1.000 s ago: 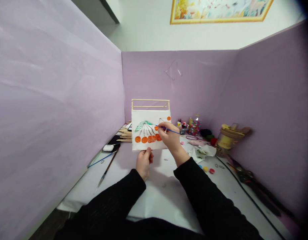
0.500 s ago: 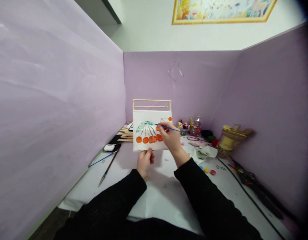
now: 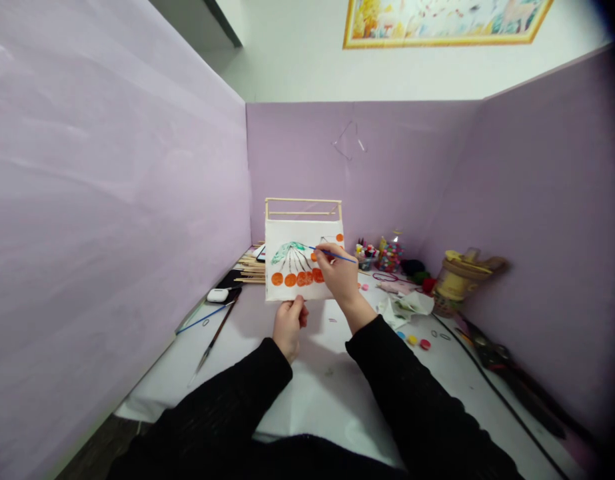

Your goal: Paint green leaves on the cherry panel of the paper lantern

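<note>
A white painted panel [image 3: 282, 230] on a thin wooden stick frame [image 3: 303, 200] is held upright above the table. It bears a green patch, dark lines fanning down and several orange discs. My left hand [image 3: 288, 328] grips its bottom edge between thumb and fingers. Pinched in my right hand [image 3: 341, 277] is a slim blue paintbrush [image 3: 342, 256], its tip at the panel near the right end of the green patch. That hand covers the panel's lower right part.
Left on the table lie a brown-handled brush [image 3: 221, 328], a blue brush [image 3: 200, 319], a white case [image 3: 218, 295] and wooden sticks [image 3: 250, 271]. Rightward are crumpled tissue [image 3: 404, 307], small paint pots [image 3: 412, 340], a jar of coloured balls [image 3: 391, 257] and pliers [image 3: 497, 357]. Purple partitions [image 3: 297, 147] enclose the table.
My right hand and the blue paintbrush have shifted very slightly left. The panel and my left hand stay in place.
</note>
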Tool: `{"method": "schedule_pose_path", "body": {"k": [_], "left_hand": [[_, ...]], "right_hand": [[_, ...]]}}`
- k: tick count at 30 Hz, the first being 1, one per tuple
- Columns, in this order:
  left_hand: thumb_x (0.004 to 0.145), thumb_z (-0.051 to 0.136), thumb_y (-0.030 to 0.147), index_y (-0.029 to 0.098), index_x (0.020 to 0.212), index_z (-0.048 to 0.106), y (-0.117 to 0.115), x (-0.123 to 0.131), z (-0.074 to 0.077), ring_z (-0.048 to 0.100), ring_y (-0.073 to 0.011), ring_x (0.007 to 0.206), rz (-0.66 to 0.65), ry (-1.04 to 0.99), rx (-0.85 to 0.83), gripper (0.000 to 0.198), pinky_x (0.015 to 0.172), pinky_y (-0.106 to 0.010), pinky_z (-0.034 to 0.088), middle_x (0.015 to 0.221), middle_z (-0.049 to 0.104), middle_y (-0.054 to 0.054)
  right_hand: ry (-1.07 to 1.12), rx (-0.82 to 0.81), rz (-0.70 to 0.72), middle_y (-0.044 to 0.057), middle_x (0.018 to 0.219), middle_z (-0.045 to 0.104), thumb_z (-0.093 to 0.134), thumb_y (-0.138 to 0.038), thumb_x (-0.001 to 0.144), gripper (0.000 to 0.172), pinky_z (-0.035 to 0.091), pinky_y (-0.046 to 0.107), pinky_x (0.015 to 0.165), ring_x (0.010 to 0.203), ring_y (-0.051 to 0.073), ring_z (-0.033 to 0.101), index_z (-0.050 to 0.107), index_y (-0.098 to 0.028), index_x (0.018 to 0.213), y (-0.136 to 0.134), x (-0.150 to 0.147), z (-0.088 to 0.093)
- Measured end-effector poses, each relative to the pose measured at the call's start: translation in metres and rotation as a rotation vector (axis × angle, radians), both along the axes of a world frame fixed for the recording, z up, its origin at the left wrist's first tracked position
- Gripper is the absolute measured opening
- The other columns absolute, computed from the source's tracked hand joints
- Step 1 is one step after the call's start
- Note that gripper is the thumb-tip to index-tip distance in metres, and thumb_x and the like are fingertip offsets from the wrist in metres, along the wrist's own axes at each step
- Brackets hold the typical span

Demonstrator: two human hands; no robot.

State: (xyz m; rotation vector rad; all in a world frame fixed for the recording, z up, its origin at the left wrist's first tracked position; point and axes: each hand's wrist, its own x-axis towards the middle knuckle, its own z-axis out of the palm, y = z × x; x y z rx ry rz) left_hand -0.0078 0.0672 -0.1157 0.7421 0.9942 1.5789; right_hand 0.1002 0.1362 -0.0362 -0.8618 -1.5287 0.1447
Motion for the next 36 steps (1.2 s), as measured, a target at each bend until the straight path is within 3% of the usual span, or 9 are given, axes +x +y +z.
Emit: {"method": "schedule_pose_path", "body": {"k": [6,11,16,24,36], "left_hand": [[0.063,0.073,0.055,0.016,0.064,0.052,0.0,0.0,0.0,0.04,-0.0054,0.044,-0.005,0.008,0.012,0.044,0.045,-0.022,0.027,0.053,0.05,0.004],[0.064,0.072,0.054,0.016,0.065,0.053,0.0,-0.001,0.0,0.041,-0.0059,0.045,-0.005,0.014,0.009,0.043,0.045,-0.022,0.027,0.054,0.051,0.004],[0.063,0.073,0.053,0.016,0.063,0.052,0.0,-0.001,0.0,0.04,-0.0059,0.044,-0.007,-0.002,0.01,0.043,0.045,-0.022,0.027,0.054,0.051,0.003],[0.064,0.073,0.052,0.016,0.063,0.052,0.0,-0.001,0.0,0.04,-0.0057,0.044,-0.012,-0.003,0.017,0.042,0.044,-0.022,0.027,0.053,0.05,0.004],[0.062,0.074,0.055,0.016,0.062,0.051,0.001,-0.001,0.0,0.04,-0.0055,0.043,-0.001,-0.003,0.013,0.045,0.044,-0.022,0.027,0.052,0.05,0.004]], "right_hand": [[-0.001,-0.037,-0.051,0.0,0.072,0.067,0.056,-0.024,0.078,0.01,0.045,0.027,0.064,0.066,0.015,0.06,0.065,-0.02,0.078,-0.006,0.004,0.009],[0.161,-0.045,0.129,0.002,0.074,0.065,0.055,-0.025,0.079,0.01,0.047,0.025,0.06,0.067,0.014,0.062,0.062,-0.019,0.082,-0.011,0.006,0.016],[0.122,-0.052,0.195,0.002,0.073,0.065,0.049,-0.025,0.082,0.012,0.047,0.025,0.059,0.069,0.015,0.064,0.06,-0.019,0.083,-0.013,0.005,0.016],[0.029,-0.023,0.112,0.0,0.07,0.064,0.051,-0.022,0.079,0.005,0.04,0.022,0.051,0.057,0.011,0.055,0.055,-0.019,0.076,-0.008,0.002,0.01],[-0.014,-0.044,0.069,0.001,0.073,0.064,0.05,-0.025,0.081,0.01,0.04,0.023,0.055,0.061,0.012,0.056,0.058,-0.019,0.079,-0.004,0.002,0.007]]}}
